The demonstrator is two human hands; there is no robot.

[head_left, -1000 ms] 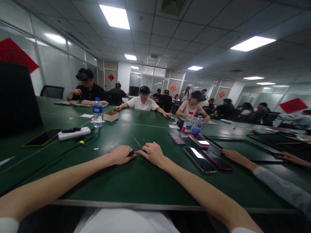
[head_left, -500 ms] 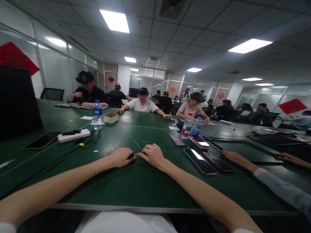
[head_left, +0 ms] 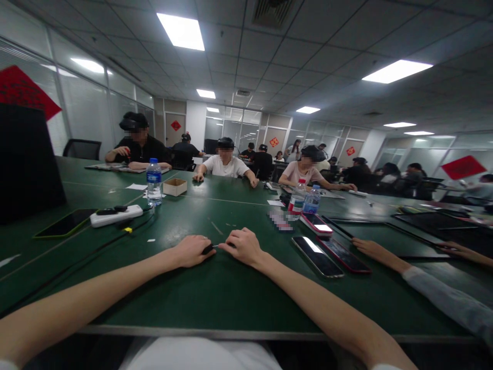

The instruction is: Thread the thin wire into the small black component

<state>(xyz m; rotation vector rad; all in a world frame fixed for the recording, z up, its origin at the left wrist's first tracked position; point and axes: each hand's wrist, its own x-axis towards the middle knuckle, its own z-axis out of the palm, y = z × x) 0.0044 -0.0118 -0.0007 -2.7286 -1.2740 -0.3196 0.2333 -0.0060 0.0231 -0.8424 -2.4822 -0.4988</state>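
Observation:
My left hand rests on the green table, fingers closed around a small black object. A thin, pale, rod-like piece sticks out of that object toward my right hand. The right fingers are curled, with the thumb and fingertips at the far end of the thin piece. Whether they pinch it is too small to make out. Both forearms lie low across the table's near side.
Right of my hands are a phone, a red-edged phone and bottles. On the left stand a power strip, a water bottle and a small box. A neighbour's hand touches a black frame.
My hands keep nearly the same place and grip. Across the table, the person in white has drawn both hands inward, and the person in pink has stretched an arm to the right.

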